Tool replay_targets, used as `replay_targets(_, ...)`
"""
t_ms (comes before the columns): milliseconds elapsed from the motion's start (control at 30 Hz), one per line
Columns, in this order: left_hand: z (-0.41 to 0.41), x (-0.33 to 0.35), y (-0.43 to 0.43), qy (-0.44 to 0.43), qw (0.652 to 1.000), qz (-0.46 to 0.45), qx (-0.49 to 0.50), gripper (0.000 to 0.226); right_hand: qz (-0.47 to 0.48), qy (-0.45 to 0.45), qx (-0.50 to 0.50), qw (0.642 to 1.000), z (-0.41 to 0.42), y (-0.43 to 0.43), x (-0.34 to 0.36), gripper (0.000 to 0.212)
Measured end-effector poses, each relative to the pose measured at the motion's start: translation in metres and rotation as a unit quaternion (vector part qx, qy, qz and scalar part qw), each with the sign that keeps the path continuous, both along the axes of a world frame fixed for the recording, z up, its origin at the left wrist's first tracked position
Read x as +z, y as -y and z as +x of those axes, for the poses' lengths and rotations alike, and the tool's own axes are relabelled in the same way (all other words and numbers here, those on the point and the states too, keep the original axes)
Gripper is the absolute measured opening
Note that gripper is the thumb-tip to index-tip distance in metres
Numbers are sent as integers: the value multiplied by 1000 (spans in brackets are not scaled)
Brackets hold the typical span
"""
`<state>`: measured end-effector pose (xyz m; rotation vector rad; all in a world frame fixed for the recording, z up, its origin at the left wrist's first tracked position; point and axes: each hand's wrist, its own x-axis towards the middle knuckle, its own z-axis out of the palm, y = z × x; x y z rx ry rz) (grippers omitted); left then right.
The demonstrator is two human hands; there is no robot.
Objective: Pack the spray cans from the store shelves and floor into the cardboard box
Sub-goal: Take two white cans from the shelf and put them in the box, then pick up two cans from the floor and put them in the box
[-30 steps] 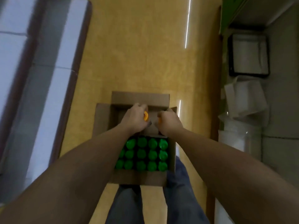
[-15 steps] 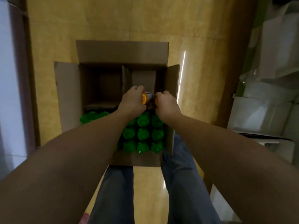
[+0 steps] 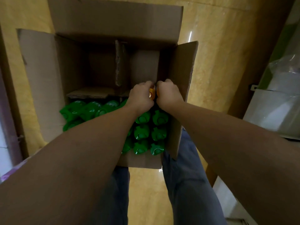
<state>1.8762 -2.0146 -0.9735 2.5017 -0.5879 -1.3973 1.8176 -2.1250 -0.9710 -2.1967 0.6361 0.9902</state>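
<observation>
Only illegible white lettering on green-capped spray cans (image 3: 90, 109) inside cardboard box (image 3: 113, 21).

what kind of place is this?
Probably a shop aisle or stockroom. A cardboard box of green-capped spray cans sits on a glossy tiled floor, with shelving at the right.

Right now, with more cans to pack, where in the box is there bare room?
Free: the far compartments either side of the cardboard divider. Crowded: the near part, full of green-capped cans. Both hands lower orange-capped cans beside the right wall.
</observation>
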Motion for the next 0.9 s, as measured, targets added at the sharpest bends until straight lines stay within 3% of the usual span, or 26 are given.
replay_targets(167,-6,-11,-7,17,999,-29,21,44,-25,10,63,998,-12,-13,-15,47)
replay_targets(300,-1,-2,-7,-7,1000,-11,-9,59,9,-16,40,999,-13,-8,-15,51)
replay_targets(433,5,19,-6,1,999,14,-30,73,39,-58,14,997,-15,2,1,70)
replay_targets(733,36,116,-5,49,998,6,-35,85,-39,-29,1,999,-1,13,97,64)
replay_targets(900,60,205,-3,96,993,-35,-53,75,-72,15,11,997,35,14,190,67)
